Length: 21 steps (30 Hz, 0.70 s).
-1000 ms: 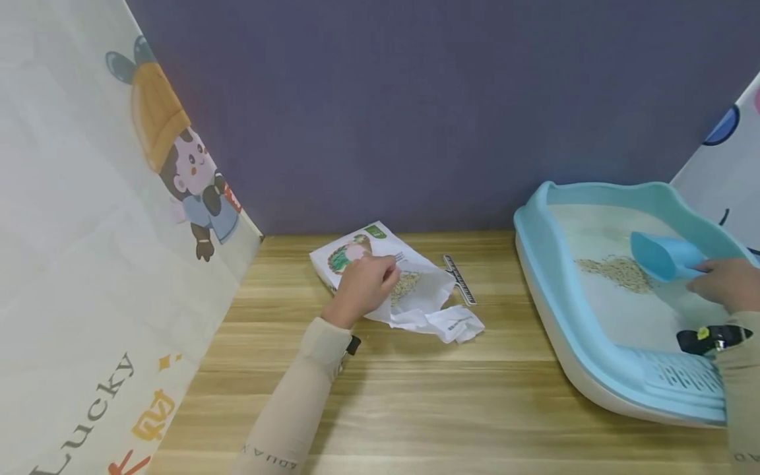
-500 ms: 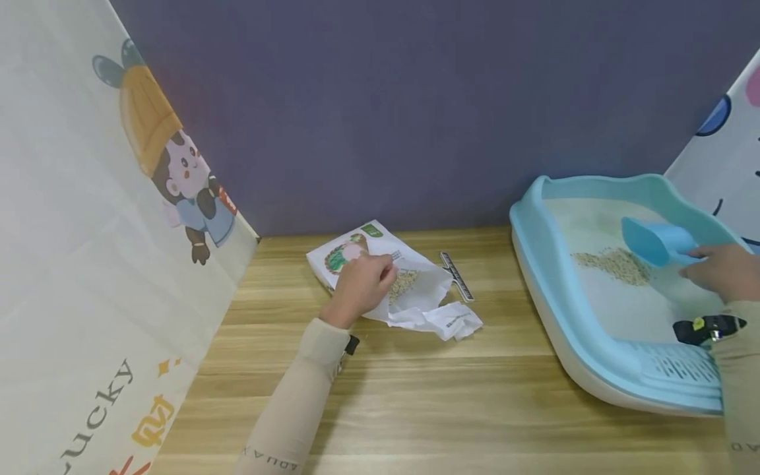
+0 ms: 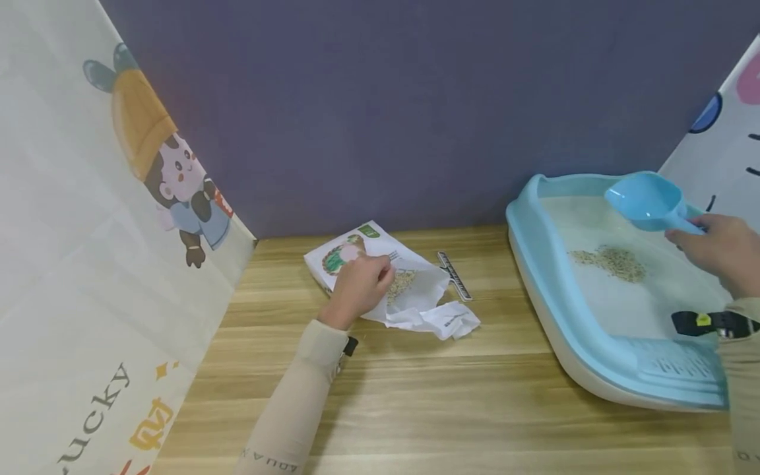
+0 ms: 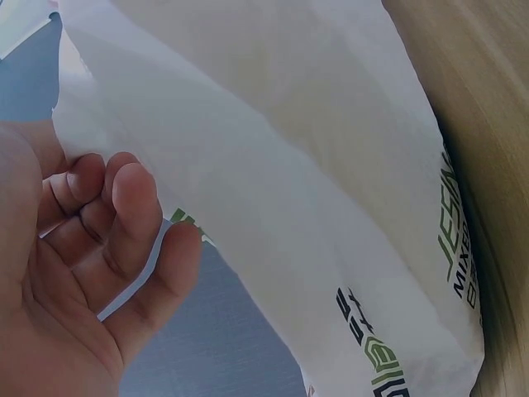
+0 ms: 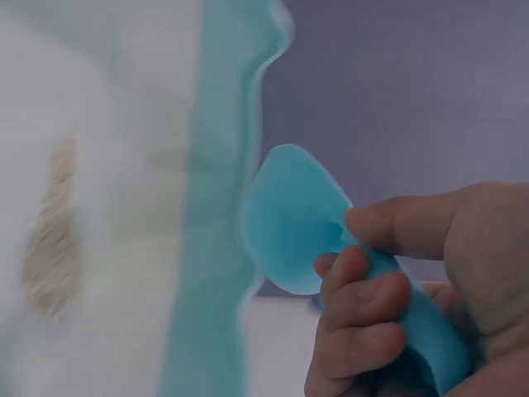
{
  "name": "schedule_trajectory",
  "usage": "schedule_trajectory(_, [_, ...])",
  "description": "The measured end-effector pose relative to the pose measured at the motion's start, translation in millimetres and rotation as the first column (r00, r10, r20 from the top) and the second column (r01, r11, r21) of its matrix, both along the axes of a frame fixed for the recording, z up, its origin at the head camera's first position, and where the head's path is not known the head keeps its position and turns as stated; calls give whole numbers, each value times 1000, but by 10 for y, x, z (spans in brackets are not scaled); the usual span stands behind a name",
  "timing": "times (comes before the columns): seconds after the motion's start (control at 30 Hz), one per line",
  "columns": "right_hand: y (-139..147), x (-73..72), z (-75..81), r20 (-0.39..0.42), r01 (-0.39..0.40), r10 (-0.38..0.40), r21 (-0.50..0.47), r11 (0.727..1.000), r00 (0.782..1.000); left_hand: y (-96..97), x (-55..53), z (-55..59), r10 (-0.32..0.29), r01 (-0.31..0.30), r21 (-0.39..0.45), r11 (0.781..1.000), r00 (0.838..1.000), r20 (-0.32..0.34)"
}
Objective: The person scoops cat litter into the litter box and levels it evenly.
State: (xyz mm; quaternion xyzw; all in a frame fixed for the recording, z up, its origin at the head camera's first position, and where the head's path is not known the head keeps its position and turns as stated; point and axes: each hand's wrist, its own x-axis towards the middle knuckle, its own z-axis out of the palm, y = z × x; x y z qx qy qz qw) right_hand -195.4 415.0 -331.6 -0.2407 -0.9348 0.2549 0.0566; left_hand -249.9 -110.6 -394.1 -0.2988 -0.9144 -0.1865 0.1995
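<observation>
Right hand (image 3: pixel 721 254): fingers wrapped round light-blue plastic scoop (image 3: pixel 644 198), held above blue-and-white plastic tray (image 3: pixel 555 284) | Left hand (image 3: pixel 359 287): fingers pinching white printed bag (image 3: pixel 431 285) on wood-grain surface (image 3: pixel 451 409) | Tan granules (image 3: pixel 620 264): heaped in tray, also in bag | Advisory: hold bag mouth wide, scoop level when loaded.

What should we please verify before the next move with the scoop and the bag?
1. Right grip holds the blue scoop by its handle: ok.
2. Scoop bowl carries no visible grains: ok.
3. Left grip holds the edge of the white bag: ok.
4. Bag mouth is open, with bag grains showing: ok.
5. Tray grains are spread evenly over the floor of the litter tray: not ok, they lie in one patch.
6. Enough remains deeper in the bag: cannot tell.
</observation>
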Motion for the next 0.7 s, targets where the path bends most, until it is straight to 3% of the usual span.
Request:
schedule_trajectory(0.1, [-199,62,153,-65,-54,53,-9,999,996,-4,1,-8,4,-4,7,1000,1000,7])
schedule_trajectory(0.27, [-548,186,359,-152,-141,148,57,988,977,5,-15,-13,-10,9,19,1000,1000,16])
schedule_trajectory(0.43, [-918,275,486,-129,-291,299,77,954,946,9,-34,-11,-12,12,17,1000,1000,-3])
schedule_trajectory(0.5, [-1057,305,494,-95,-374,381,87,923,920,6,-34,-11,-10,10,13,1000,1000,-8])
schedule_trajectory(0.7, [-1447,403,417,-38,-574,581,113,811,813,3,-32,-30,-9,9,10,1000,1000,-4])
